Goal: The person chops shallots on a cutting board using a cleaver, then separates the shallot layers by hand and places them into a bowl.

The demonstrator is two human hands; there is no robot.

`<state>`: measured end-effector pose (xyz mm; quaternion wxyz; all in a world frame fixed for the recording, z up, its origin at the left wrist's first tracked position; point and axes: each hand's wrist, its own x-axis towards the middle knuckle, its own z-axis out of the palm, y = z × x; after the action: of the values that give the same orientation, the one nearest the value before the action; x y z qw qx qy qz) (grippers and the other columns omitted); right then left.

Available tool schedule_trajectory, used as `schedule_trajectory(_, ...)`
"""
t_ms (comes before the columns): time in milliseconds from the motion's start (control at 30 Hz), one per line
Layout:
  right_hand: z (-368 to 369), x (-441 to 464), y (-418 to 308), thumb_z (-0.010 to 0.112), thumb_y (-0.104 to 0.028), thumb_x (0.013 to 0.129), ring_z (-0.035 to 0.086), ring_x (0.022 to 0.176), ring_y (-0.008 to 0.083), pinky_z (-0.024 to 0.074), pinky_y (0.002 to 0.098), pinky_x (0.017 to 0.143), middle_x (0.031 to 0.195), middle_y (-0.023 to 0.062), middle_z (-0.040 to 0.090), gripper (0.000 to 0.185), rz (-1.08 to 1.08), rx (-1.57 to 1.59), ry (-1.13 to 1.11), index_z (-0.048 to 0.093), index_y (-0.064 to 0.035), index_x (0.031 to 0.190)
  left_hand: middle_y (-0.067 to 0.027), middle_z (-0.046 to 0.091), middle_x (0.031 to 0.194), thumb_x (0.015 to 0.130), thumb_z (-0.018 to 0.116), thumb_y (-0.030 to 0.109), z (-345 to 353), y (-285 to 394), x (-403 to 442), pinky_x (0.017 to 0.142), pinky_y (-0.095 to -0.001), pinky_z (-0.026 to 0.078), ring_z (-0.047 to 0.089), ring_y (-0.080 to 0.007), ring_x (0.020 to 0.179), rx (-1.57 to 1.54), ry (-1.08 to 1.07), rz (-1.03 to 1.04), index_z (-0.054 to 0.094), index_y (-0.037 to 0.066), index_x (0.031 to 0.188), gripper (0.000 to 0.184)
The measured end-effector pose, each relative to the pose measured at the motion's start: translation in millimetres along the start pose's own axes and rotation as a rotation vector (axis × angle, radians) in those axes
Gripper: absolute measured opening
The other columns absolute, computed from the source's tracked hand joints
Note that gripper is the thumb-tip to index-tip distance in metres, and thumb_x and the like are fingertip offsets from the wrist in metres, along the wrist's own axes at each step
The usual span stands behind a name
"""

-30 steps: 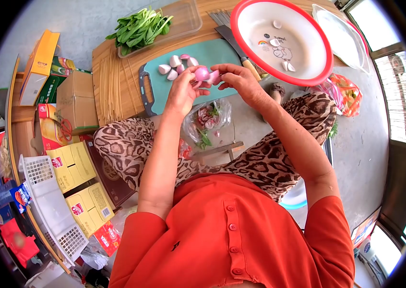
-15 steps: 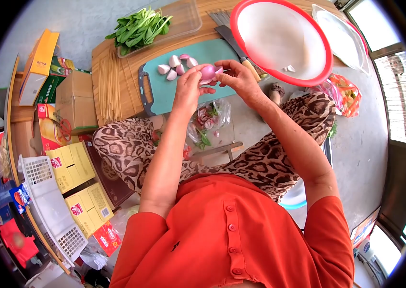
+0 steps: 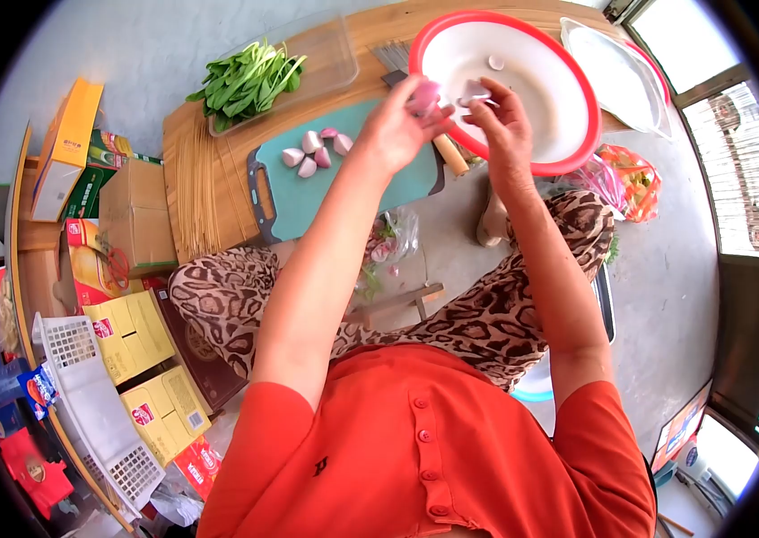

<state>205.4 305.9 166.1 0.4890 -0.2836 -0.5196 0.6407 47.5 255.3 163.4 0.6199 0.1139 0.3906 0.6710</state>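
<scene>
My left hand (image 3: pixel 395 128) is closed on a purple onion piece (image 3: pixel 424 97) near the left rim of the white basin with a red rim (image 3: pixel 588 125). Just to its right, my right hand (image 3: pixel 503 125) pinches a paler onion piece (image 3: pixel 475 91) over the basin. One loose white piece (image 3: pixel 496 63) shows inside the basin; the rest of its contents are partly hidden. Several onion pieces (image 3: pixel 311 142) lie on the teal cutting board (image 3: pixel 353 193), below and left of my hands. A wooden knife handle (image 3: pixel 451 154) shows between the board and the basin.
Leafy greens (image 3: pixel 249 82) sit in a clear plastic tray (image 3: pixel 330 63) at the table's back left. Thin wooden sticks (image 3: pixel 196 179) lie at the left. A plastic bag of peelings (image 3: pixel 395 240) is below the board. Boxes (image 3: pixel 137 211) stand left; a red bag (image 3: pixel 635 184) lies right.
Both hands have moved right, from above the board to the basin, and drawn apart, each with an onion piece. The view has shifted slightly.
</scene>
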Motion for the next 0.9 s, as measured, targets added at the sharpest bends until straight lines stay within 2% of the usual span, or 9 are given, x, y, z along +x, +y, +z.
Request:
schedule_trajectory(33,-12,7,2,0.065,-0.008,0.087,0.061,0.095,0.0152,0.0528,0.0276,0.081,0.110,0.0122,0.060,0.048,-0.038,-0.040,0.047,0.048,0.0052,0.129,-0.0107,0.057,0.117,0.093,0.059,0.037,17,6,5,0.082,-0.0414,0.053,0.061,-0.0259,0.102,0.127,-0.007,-0.088,0.054,0.005,0.119,0.041)
schedule_trajectory(167,-34,17,-4,0.061,-0.010,0.092,0.057,0.110,0.0194,0.0508,0.0306,0.087,0.135,0.0179,0.048,0.061,0.058,-0.106,0.183,0.031,0.0022,0.144,-0.0109,0.051,0.129,0.092,0.062,0.036,34,-9,3,0.081,-0.0387,0.053,0.059,-0.0222,0.107,0.579,0.126,0.205,0.043,0.003,0.135,0.057)
schedule_trajectory(267,-35,14,-12,0.063,-0.014,0.090,0.049,0.124,0.0263,0.0487,0.0345,0.093,0.153,0.0238,0.022,0.074,0.181,-0.143,0.209,0.021,-0.0012,0.150,-0.0107,0.058,0.122,0.091,0.064,0.027,-18,-20,-7,0.073,-0.0322,0.054,0.064,-0.0191,0.096,0.601,0.107,0.338,0.051,0.001,0.129,0.048)
schedule_trajectory(300,-37,13,-13,0.063,-0.014,0.090,0.049,0.124,0.0263,0.0487,0.0345,0.093,0.153,0.0238,0.022,0.074,0.186,-0.143,0.210,0.021,-0.0012,0.150,-0.0106,0.061,0.118,0.091,0.064,0.024,-39,-19,-13,0.071,-0.0300,0.054,0.066,-0.0189,0.091,0.607,0.129,0.383,0.056,0.000,0.124,0.042)
schedule_trajectory(467,-27,6,-23,0.063,-0.015,0.088,0.047,0.125,0.0279,0.0432,0.0349,0.099,0.151,0.0238,0.028,0.071,0.138,-0.330,0.163,0.027,-0.0017,0.148,-0.0131,0.065,0.107,0.083,0.065,0.013,-161,-3,-10,0.071,-0.0333,0.054,0.068,-0.0223,0.083,1.155,0.475,0.462,0.066,0.003,0.106,0.026)
schedule_trajectory(533,-38,16,4,0.065,-0.017,0.086,0.049,0.123,0.0293,0.0419,0.0351,0.100,0.144,0.0247,0.036,0.067,0.062,-0.445,0.160,0.034,-0.0009,0.144,-0.0158,0.062,0.111,0.078,0.069,0.012,-171,0,-8,0.078,-0.0392,0.054,0.066,-0.0292,0.089,1.733,0.424,0.623,0.063,0.005,0.111,0.034)
schedule_trajectory(667,-44,18,19,0.066,-0.021,0.084,0.043,0.130,0.0367,0.0397,0.0376,0.102,0.144,0.0269,0.037,0.051,-0.160,-0.782,0.148,0.053,-0.0035,0.130,-0.0166,0.054,0.122,0.075,0.073,0.012,-151,-6,-3,0.081,-0.0432,0.053,0.064,-0.0329,0.094,1.937,0.375,0.637,0.059,0.005,0.115,0.042)
schedule_trajectory(733,-34,11,11,0.064,-0.019,0.085,0.046,0.127,0.0374,0.0409,0.0382,0.101,0.144,0.0255,0.038,0.043,-0.116,-0.701,0.132,0.058,-0.0047,0.126,-0.0110,0.049,0.132,0.075,0.069,0.009,-145,-9,2,0.086,-0.0440,0.049,0.058,-0.0332,0.109,2.054,0.380,0.333,0.055,0.009,0.123,0.050)
schedule_trajectory(900,0,-14,4,0.061,-0.005,0.085,0.063,0.101,0.0214,0.0524,0.0341,0.079,0.116,0.0124,0.064,0.031,-0.191,-0.578,-0.010,0.061,-0.0033,0.116,-0.0119,0.046,0.134,0.075,0.066,0.007,-150,-13,4,0.085,-0.0449,0.049,0.058,-0.0372,0.106,2.133,0.390,0.316,0.056,0.007,0.117,0.043)
